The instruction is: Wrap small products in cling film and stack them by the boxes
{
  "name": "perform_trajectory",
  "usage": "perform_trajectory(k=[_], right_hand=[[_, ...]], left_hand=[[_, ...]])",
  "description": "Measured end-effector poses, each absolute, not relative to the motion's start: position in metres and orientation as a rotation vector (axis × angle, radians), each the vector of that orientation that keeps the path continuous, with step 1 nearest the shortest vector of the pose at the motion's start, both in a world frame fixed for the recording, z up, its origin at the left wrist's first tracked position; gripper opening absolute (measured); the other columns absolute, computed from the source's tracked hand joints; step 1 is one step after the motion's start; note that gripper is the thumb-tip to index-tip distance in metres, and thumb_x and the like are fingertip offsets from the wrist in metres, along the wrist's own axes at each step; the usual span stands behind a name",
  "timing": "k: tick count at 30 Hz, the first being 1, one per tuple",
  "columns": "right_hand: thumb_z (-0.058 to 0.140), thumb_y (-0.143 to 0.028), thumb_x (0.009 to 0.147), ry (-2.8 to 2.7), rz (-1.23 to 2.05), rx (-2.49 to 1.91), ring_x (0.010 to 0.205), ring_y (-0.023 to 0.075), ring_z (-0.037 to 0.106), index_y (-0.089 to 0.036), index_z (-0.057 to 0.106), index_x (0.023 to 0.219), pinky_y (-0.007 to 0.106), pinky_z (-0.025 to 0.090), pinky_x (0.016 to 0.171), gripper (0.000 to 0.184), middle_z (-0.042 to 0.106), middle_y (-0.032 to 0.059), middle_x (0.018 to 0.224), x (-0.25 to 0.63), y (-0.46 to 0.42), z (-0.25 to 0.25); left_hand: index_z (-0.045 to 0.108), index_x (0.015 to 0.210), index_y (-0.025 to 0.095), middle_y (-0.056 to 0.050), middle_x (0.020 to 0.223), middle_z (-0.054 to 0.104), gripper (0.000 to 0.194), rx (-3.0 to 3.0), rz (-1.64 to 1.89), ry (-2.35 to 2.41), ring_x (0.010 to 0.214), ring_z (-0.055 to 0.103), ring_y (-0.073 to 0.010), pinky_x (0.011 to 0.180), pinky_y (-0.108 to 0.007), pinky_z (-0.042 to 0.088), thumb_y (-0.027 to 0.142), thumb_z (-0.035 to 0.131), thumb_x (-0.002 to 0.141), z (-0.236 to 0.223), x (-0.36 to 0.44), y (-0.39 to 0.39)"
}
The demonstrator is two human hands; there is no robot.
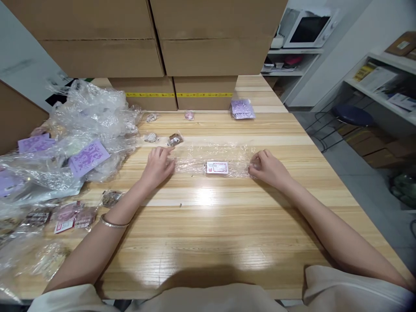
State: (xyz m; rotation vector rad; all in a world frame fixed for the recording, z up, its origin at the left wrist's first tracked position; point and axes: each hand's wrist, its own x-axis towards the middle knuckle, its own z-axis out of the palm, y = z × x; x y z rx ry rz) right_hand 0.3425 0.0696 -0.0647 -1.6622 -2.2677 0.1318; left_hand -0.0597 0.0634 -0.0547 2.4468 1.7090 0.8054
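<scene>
left hand (158, 167) and right hand (268, 169) each pinch an end of clear film (191, 162), labelled packet (217, 167) lying between them.

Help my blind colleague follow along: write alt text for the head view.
A person's left hand and right hand touch opposite ends of clear plastic wrapping on a wooden table, a red-printed label near its middle. Crumpled plastic and purple cards lie heaped at left; cardboard boxes stand behind.
</scene>
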Motion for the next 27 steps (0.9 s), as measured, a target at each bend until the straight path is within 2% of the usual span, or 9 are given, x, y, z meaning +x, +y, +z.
perform_trajectory(k=[3, 6, 8, 10, 12, 15, 19, 23, 27], right_hand=[[0.054, -0.035, 0.087, -2.424, -0.036, -1.363, 0.107, 0.034, 0.06, -0.015, 0.062, 0.118, 0.05, 0.049, 0.089, 0.038, 0.063, 0.0177, 0.115, 0.329, 0.056, -0.058], [0.051, -0.03, 0.089, -2.65, 0.173, -1.001, 0.125, 0.0303, 0.055, -0.019, 0.056, 0.134, 0.05, 0.047, 0.101, 0.047, 0.06, 0.0126, 0.135, 0.317, 0.044, -0.054], [0.051, -0.027, 0.089, -2.667, 0.292, -0.947, 0.133, 0.0293, 0.05, -0.019, 0.046, 0.145, 0.05, 0.045, 0.106, 0.056, 0.054, 0.012, 0.144, 0.313, 0.041, -0.059], [0.049, -0.027, 0.092, -2.639, 0.346, -0.978, 0.136, 0.0281, 0.047, -0.019, 0.041, 0.15, 0.05, 0.044, 0.109, 0.059, 0.049, 0.0121, 0.148, 0.312, 0.044, -0.067], [0.044, -0.025, 0.096, -2.62, 0.35, -1.003, 0.136, 0.0251, 0.048, -0.021, 0.042, 0.149, 0.048, 0.043, 0.111, 0.053, 0.048, 0.0098, 0.149, 0.315, 0.049, -0.074], [0.036, -0.021, 0.1, -2.632, 0.298, -1.035, 0.134, 0.0224, 0.05, -0.022, 0.048, 0.145, 0.046, 0.044, 0.111, 0.047, 0.05, 0.008, 0.147, 0.322, 0.057, -0.079], [0.036, -0.023, 0.1, -2.598, 0.244, -1.154, 0.125, 0.0249, 0.059, -0.02, 0.058, 0.134, 0.046, 0.049, 0.103, 0.041, 0.06, 0.01, 0.137, 0.33, 0.061, -0.077], [0.033, -0.032, 0.1, -2.431, 0.313, -1.297, 0.099, 0.0269, 0.07, -0.023, 0.064, 0.119, 0.044, 0.055, 0.086, 0.038, 0.073, 0.0092, 0.114, 0.328, 0.059, -0.074], [0.033, -0.039, 0.1, -2.253, 0.453, -1.384, 0.083, 0.026, 0.069, -0.023, 0.062, 0.11, 0.039, 0.053, 0.075, 0.035, 0.074, 0.0071, 0.09, 0.319, 0.054, -0.069]], left_hand=[[0.057, 0.123, 0.019, -0.014, 0.123, 0.061, 0.035, 2.7, 0.88, 1.468, 0.12, 0.053, -0.0281, 0.102, -0.047, 0.041, 0.03, 0.052, 0.091, -0.048, -0.048, 0.052], [0.051, 0.136, 0.022, -0.011, 0.143, 0.052, 0.045, 2.78, 0.591, 1.069, 0.133, 0.047, -0.0248, 0.111, -0.043, 0.038, 0.033, 0.052, 0.092, -0.047, -0.035, 0.044], [0.04, 0.147, 0.024, -0.009, 0.154, 0.041, 0.056, 2.723, 0.376, 1.048, 0.142, 0.038, -0.025, 0.117, -0.044, 0.031, 0.038, 0.05, 0.094, -0.05, -0.031, 0.044], [0.033, 0.152, 0.025, -0.007, 0.157, 0.037, 0.06, 2.646, 0.245, 1.102, 0.145, 0.033, -0.0241, 0.121, -0.045, 0.024, 0.041, 0.047, 0.096, -0.056, -0.033, 0.049], [0.036, 0.151, 0.025, -0.005, 0.154, 0.043, 0.055, 2.591, 0.228, 1.137, 0.144, 0.036, -0.0211, 0.121, -0.044, 0.025, 0.04, 0.041, 0.099, -0.062, -0.039, 0.057], [0.05, 0.142, 0.024, -0.004, 0.146, 0.052, 0.046, 2.525, 0.327, 1.126, 0.139, 0.044, -0.0189, 0.119, -0.042, 0.03, 0.037, 0.036, 0.101, -0.066, -0.053, 0.068], [0.064, 0.129, 0.024, -0.005, 0.139, 0.06, 0.045, 2.226, 0.495, 1.134, 0.133, 0.051, -0.0228, 0.115, -0.041, 0.035, 0.048, 0.044, 0.098, -0.062, -0.068, 0.073], [0.074, 0.106, 0.02, -0.007, 0.113, 0.074, 0.047, 1.898, 0.589, 1.298, 0.103, 0.067, -0.0238, 0.093, -0.034, 0.051, 0.058, 0.05, 0.092, -0.056, -0.07, 0.071], [0.069, 0.081, 0.017, -0.004, 0.084, 0.072, 0.046, 1.905, 0.683, 1.369, 0.078, 0.064, -0.0172, 0.075, -0.026, 0.049, 0.057, 0.049, 0.093, -0.058, -0.065, 0.071]])
